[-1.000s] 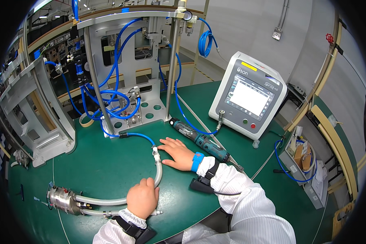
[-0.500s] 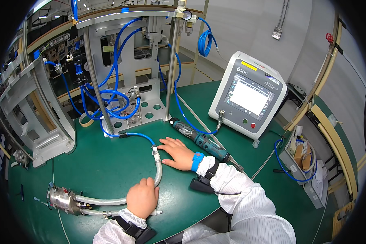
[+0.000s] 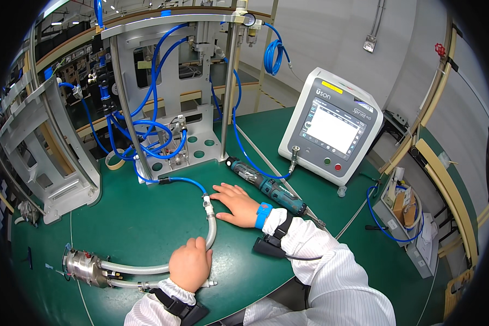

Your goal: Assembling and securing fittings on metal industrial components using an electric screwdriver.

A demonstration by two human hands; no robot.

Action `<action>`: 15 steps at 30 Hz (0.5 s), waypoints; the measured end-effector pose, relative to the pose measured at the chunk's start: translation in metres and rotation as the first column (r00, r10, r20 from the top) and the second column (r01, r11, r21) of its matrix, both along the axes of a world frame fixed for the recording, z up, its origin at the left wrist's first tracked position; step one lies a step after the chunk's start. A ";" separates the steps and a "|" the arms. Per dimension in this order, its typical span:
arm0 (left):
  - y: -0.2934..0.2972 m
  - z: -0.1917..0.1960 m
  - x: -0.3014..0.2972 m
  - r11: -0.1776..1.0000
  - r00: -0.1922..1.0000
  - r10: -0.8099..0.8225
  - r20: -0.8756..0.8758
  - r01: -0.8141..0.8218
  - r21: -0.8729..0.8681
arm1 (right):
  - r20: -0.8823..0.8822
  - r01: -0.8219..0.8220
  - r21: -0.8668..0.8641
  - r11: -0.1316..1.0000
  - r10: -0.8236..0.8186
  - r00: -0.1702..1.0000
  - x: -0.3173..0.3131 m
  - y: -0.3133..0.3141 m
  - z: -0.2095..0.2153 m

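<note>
While the left hand (image 3: pixel 190 264) grips the clear hose (image 3: pixel 211 231), the right hand (image 3: pixel 238 202) lies spread flat.

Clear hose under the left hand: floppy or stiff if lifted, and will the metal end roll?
The clear hose lies in a smooth curve up to the blue tube, so it probably flexes but holds some shape. The metal cylinder on its end looks dense and would likely drag that end down. Being round and on its side, it may roll on the green mat.

Green table (image 3: pixel 146 217); blue tubing (image 3: pixel 185 180); white sleeves (image 3: pixel 320 255); blue wristband (image 3: pixel 263 215).
</note>
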State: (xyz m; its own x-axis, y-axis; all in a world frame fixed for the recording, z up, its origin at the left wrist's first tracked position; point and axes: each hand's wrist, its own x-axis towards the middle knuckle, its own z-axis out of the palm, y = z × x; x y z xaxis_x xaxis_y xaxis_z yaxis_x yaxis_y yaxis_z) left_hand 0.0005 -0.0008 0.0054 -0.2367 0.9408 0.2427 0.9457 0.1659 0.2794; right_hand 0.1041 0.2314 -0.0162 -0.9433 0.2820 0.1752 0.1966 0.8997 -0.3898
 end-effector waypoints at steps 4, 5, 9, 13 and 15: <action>0.001 0.001 0.000 1.000 1.000 -0.003 -0.001 0.003 0.002 | -0.003 0.003 0.002 1.000 -0.003 1.000 0.001 0.001 -0.002; 0.001 0.001 0.000 1.000 1.000 0.000 -0.001 0.000 -0.002 | -0.001 0.004 0.001 1.000 -0.004 1.000 0.000 0.001 -0.002; 0.001 0.000 0.000 1.000 1.000 0.002 -0.014 -0.002 -0.004 | 0.001 0.002 0.000 1.000 -0.002 1.000 0.000 0.000 -0.001; 0.001 0.000 0.001 1.000 1.000 0.003 -0.014 -0.004 -0.012 | 0.007 0.003 0.001 1.000 -0.003 1.000 0.001 0.000 0.000; 0.001 0.000 0.000 1.000 1.000 0.001 -0.012 -0.001 -0.007 | 0.010 0.003 0.004 1.000 -0.003 1.000 0.001 0.000 0.001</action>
